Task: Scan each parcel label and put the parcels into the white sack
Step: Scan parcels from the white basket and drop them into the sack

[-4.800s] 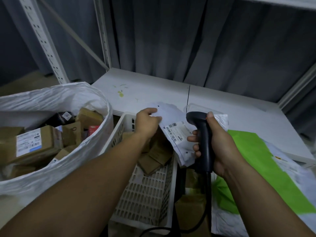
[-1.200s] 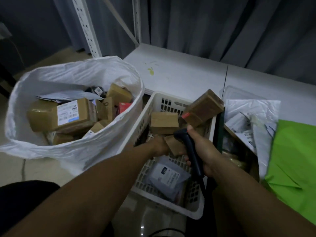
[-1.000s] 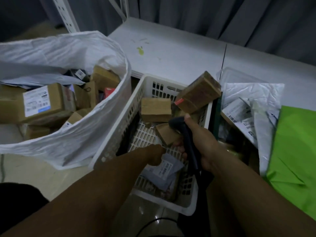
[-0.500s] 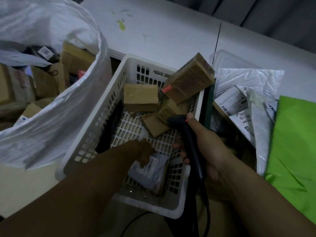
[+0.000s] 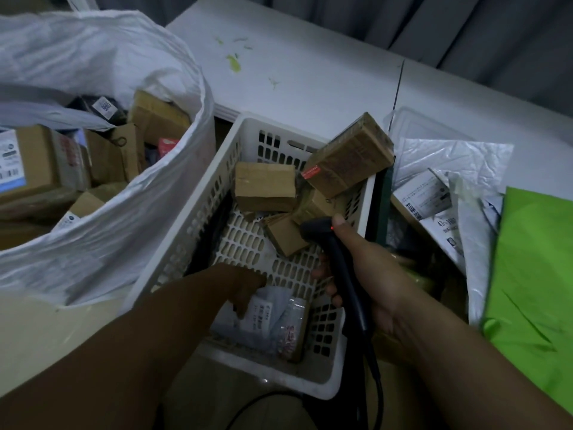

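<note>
The left hand (image 5: pixel 245 290) is lowered into the white perforated plastic basket (image 5: pixel 356 305) and rests on a soft grey plastic mailer pouch with a printed white label (image 5: pixel 263 315) lying at the near end of the basket floor. The fingers are curled downward onto the pouch; whether they have pinched its film cannot be told, since the hand hides the contact. The right hand (image 5: pixel 369 274) is wrapped firmly around the grip of a black corded handheld barcode scanner (image 5: pixel 338 268), thumb lying along the head, where a small red light shows. The large white woven sack (image 5: pixel 124 212) stands just beside the basket on the left, mouth open and partly filled with brown cardboard parcels. Judged step: picking up the pouch for scanning. Risks: the thin film may slide or fold under a shallow pinch, creasing the label and defeating the scan. A small clear-wrapped packet (image 5: pixel 291 330) touches the pouch and may lift with it unscanned. A brown taped cardboard box (image 5: pixel 347 159) leans tilted on the basket's far rim; jolting the basket could tip it out. The scanner cable trails below and could snag.
</note>
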